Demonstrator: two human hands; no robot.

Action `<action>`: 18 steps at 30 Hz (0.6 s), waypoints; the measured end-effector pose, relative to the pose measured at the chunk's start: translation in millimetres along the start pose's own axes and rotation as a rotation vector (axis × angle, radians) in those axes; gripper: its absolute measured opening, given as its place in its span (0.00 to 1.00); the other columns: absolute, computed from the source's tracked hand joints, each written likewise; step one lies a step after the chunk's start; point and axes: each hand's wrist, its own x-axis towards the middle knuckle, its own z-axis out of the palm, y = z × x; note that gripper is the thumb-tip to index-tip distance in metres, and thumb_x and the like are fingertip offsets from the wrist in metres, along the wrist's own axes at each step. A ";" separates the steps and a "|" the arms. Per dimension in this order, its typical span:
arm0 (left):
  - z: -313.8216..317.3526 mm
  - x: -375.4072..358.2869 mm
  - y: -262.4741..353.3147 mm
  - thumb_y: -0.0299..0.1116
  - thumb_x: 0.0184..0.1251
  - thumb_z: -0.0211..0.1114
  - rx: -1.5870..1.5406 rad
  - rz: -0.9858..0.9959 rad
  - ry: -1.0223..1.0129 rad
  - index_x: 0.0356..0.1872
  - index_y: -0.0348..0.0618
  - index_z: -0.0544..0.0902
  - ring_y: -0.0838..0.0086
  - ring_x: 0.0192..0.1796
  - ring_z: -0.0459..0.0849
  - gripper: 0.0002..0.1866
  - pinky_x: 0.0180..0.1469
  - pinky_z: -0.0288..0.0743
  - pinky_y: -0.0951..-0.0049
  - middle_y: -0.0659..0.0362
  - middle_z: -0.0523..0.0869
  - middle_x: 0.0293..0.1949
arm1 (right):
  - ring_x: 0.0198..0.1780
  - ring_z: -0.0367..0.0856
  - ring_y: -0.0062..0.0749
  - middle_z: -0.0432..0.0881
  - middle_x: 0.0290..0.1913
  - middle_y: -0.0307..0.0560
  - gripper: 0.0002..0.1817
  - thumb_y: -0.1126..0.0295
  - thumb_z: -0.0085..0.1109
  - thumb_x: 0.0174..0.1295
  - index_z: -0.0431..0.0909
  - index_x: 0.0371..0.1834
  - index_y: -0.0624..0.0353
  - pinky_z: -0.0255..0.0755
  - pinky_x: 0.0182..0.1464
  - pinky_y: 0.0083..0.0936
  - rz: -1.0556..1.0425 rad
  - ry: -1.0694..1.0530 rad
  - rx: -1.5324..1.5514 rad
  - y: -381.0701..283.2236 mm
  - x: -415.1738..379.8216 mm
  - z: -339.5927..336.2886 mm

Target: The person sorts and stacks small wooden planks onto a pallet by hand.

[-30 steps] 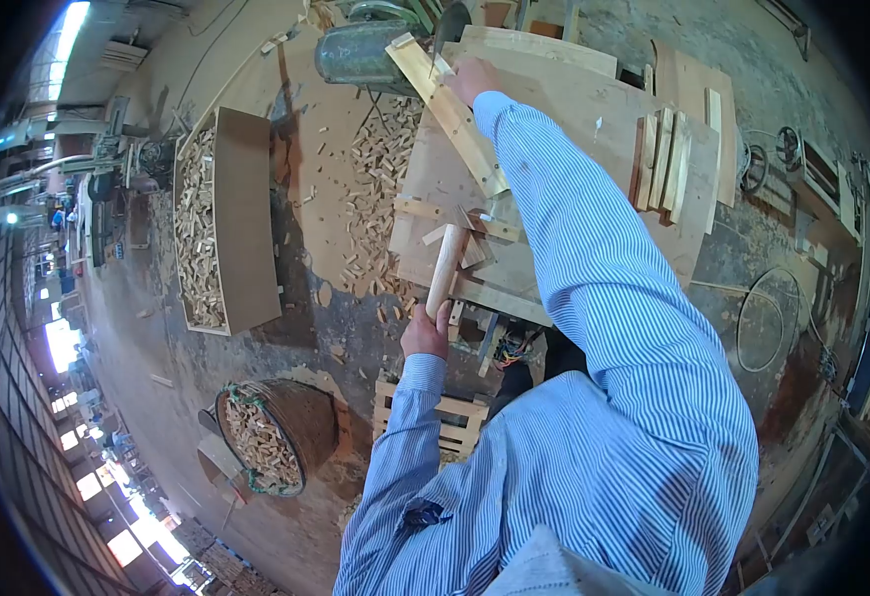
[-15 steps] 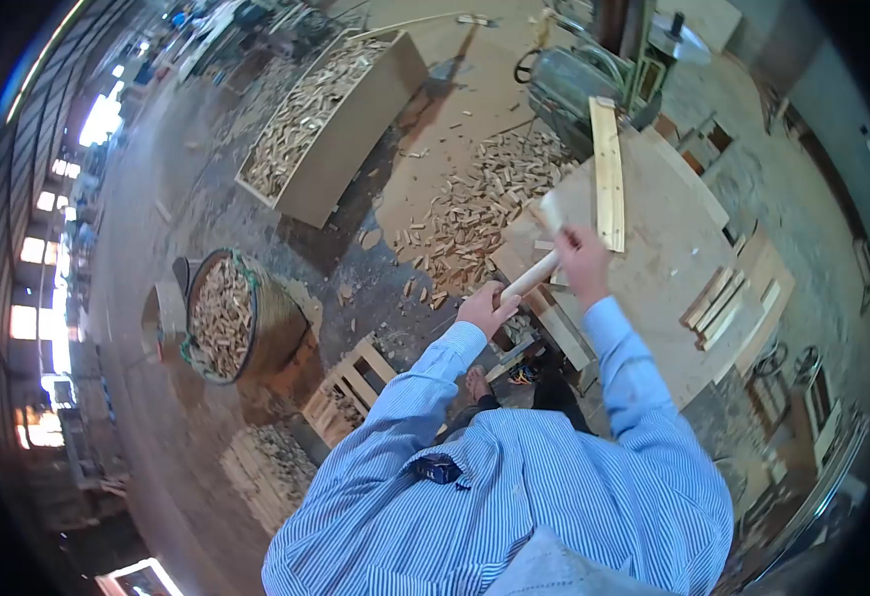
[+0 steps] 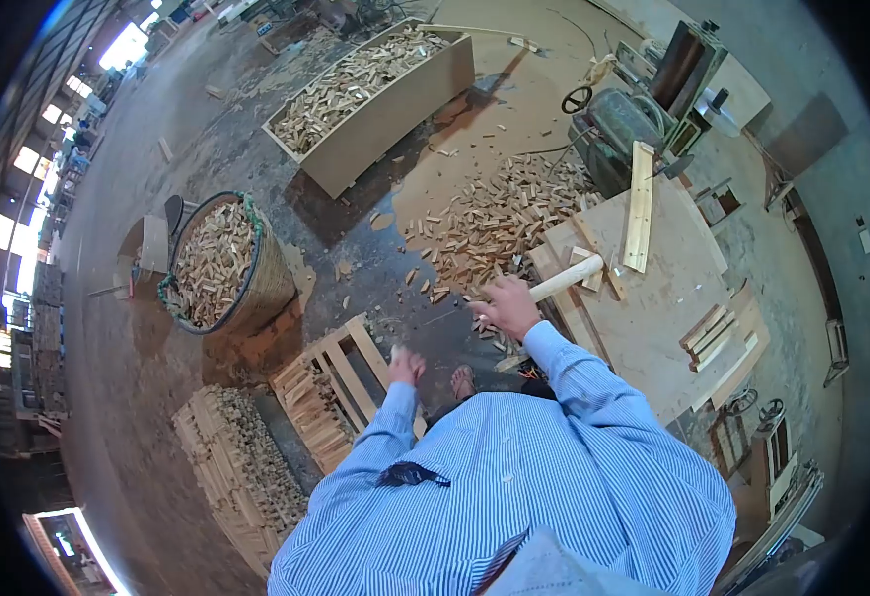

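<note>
My right hand is at the near left edge of a wooden worktable. Its fingers curl to the left around the lower end of a pale, rounded wooden stick, whose other end points over the tabletop. The grip itself is partly hidden. My left hand hangs lower and to the left, beside a slatted wooden pallet. Its fingers are bent together and a little smeared; a pale tip shows at them, too small to name. Short wood strips lie beside the stick on the table.
A long plank and several strips lie on the worktable. A green machine stands behind it. Small wood blocks cover the floor, filling a basket and a long box. Stacked sticks stand lower left.
My left hand has let go of the stick and moved down-left toward the pallet. My right hand has shifted to the stick's lower end. The stick now lies flatter, and the view has turned.
</note>
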 end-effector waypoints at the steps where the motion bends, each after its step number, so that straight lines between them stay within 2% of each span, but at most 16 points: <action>1: -65.2 30.8 -30.7 0.51 0.81 0.53 -0.086 -0.087 -0.217 0.39 0.46 0.74 0.66 0.17 0.72 0.19 0.14 0.60 0.66 0.56 0.76 0.22 | 0.50 0.80 0.46 0.85 0.41 0.47 0.20 0.49 0.71 0.60 0.88 0.39 0.57 0.72 0.55 0.42 -0.062 0.031 -0.018 9.2 -5.2 5.7; 2: -90.3 12.4 -36.5 0.55 0.82 0.47 0.072 -0.244 0.025 0.37 0.48 0.70 0.65 0.11 0.64 0.21 0.12 0.53 0.64 0.56 0.69 0.16 | 0.50 0.80 0.46 0.85 0.41 0.47 0.20 0.49 0.71 0.61 0.87 0.38 0.57 0.72 0.54 0.42 -0.123 0.064 -0.038 18.3 -10.2 11.3; 3: -115.6 5.8 -46.8 0.57 0.82 0.44 0.168 -0.357 0.136 0.36 0.47 0.72 0.63 0.10 0.63 0.24 0.12 0.55 0.60 0.55 0.69 0.16 | 0.49 0.80 0.47 0.84 0.41 0.47 0.19 0.50 0.71 0.60 0.87 0.38 0.57 0.72 0.54 0.42 -0.067 0.131 0.013 12.2 -15.3 1.9; 5: -127.6 -6.7 -58.6 0.58 0.82 0.44 0.172 -0.550 0.474 0.33 0.46 0.74 0.59 0.12 0.66 0.27 0.12 0.58 0.55 0.54 0.69 0.17 | 0.48 0.81 0.47 0.84 0.40 0.48 0.17 0.54 0.72 0.60 0.87 0.38 0.58 0.72 0.54 0.42 -0.008 0.229 0.078 3.3 -29.5 -11.3; 6: -124.7 -4.5 -57.9 0.58 0.82 0.44 0.174 -0.551 0.469 0.33 0.46 0.74 0.59 0.12 0.66 0.27 0.12 0.58 0.55 0.54 0.69 0.17 | 0.48 0.81 0.47 0.84 0.40 0.48 0.17 0.54 0.72 0.60 0.87 0.38 0.58 0.72 0.54 0.42 -0.006 0.231 0.074 -1.2 -38.0 -18.8; 8: -112.7 5.3 -51.0 0.58 0.82 0.46 0.153 -0.478 0.074 0.29 0.45 0.75 0.59 0.17 0.72 0.28 0.17 0.65 0.54 0.55 0.72 0.20 | 0.47 0.82 0.48 0.85 0.41 0.50 0.15 0.58 0.72 0.61 0.87 0.39 0.60 0.74 0.53 0.42 0.070 0.305 0.088 -11.6 -55.3 -33.1; 9: -87.9 31.2 -31.8 0.58 0.82 0.48 0.074 -0.392 -0.057 0.36 0.46 0.74 0.60 0.25 0.73 0.25 0.26 0.67 0.55 0.55 0.74 0.28 | 0.47 0.82 0.48 0.85 0.41 0.50 0.15 0.58 0.72 0.61 0.87 0.39 0.60 0.74 0.53 0.42 0.069 0.308 0.089 -12.9 -64.6 -34.2; 10: -45.2 70.4 2.4 0.58 0.81 0.49 -0.066 -0.261 -0.177 0.44 0.46 0.74 0.61 0.33 0.75 0.23 0.35 0.69 0.56 0.54 0.76 0.36 | 0.46 0.82 0.48 0.85 0.42 0.51 0.15 0.60 0.72 0.61 0.87 0.40 0.61 0.74 0.53 0.42 0.168 0.338 0.127 -12.8 -75.6 -34.7; 11: 6.0 105.6 51.2 0.59 0.81 0.51 -0.214 -0.127 -0.315 0.51 0.47 0.74 0.62 0.41 0.76 0.23 0.44 0.71 0.57 0.54 0.78 0.43 | 0.46 0.83 0.49 0.85 0.43 0.52 0.14 0.62 0.72 0.61 0.87 0.40 0.62 0.75 0.52 0.42 0.270 0.367 0.166 -13.4 -87.3 -34.7; 12: 62.0 126.5 113.5 0.59 0.81 0.52 -0.332 -0.017 -0.445 0.58 0.48 0.74 0.63 0.49 0.78 0.25 0.53 0.73 0.58 0.53 0.80 0.51 | 0.46 0.83 0.49 0.85 0.43 0.52 0.14 0.62 0.72 0.61 0.87 0.40 0.62 0.75 0.52 0.42 0.275 0.368 0.166 -14.4 -98.8 -34.6; 13: 118.8 128.5 180.8 0.59 0.81 0.54 -0.433 0.076 -0.536 0.66 0.48 0.73 0.64 0.58 0.80 0.28 0.61 0.75 0.59 0.53 0.82 0.59 | 0.47 0.83 0.49 0.85 0.43 0.52 0.14 0.62 0.73 0.61 0.87 0.41 0.62 0.75 0.53 0.41 0.331 0.371 0.183 -14.6 -108.6 -35.9; 14: 163.1 120.2 258.3 0.60 0.79 0.55 -0.415 0.004 -0.775 0.73 0.41 0.66 0.60 0.70 0.74 0.36 0.71 0.70 0.56 0.45 0.75 0.69 | 0.47 0.83 0.50 0.85 0.43 0.52 0.14 0.63 0.73 0.61 0.86 0.42 0.63 0.76 0.53 0.41 0.385 0.375 0.198 -12.9 -116.6 -38.6; 15: 201.6 75.6 312.8 0.60 0.80 0.53 -0.338 0.196 -0.494 0.78 0.37 0.58 0.53 0.77 0.67 0.41 0.77 0.66 0.53 0.43 0.65 0.77 | 0.47 0.83 0.50 0.85 0.43 0.52 0.14 0.63 0.73 0.61 0.86 0.42 0.63 0.76 0.53 0.41 0.384 0.381 0.197 -9.9 -122.8 -42.0; 16: 229.5 43.1 354.4 0.59 0.81 0.53 -0.313 0.307 -0.527 0.79 0.37 0.53 0.50 0.80 0.62 0.42 0.78 0.65 0.48 0.43 0.59 0.80 | 0.48 0.83 0.50 0.85 0.44 0.53 0.14 0.63 0.73 0.62 0.87 0.42 0.63 0.76 0.53 0.41 0.401 0.389 0.180 -6.3 -129.3 -44.5; 18: 266.0 35.3 400.1 0.55 0.84 0.49 -0.176 0.470 -0.575 0.79 0.39 0.55 0.47 0.79 0.63 0.36 0.76 0.68 0.44 0.42 0.60 0.80 | 0.48 0.83 0.50 0.84 0.45 0.53 0.14 0.64 0.72 0.62 0.87 0.44 0.63 0.77 0.54 0.40 0.463 0.412 0.152 -2.3 -146.2 -46.8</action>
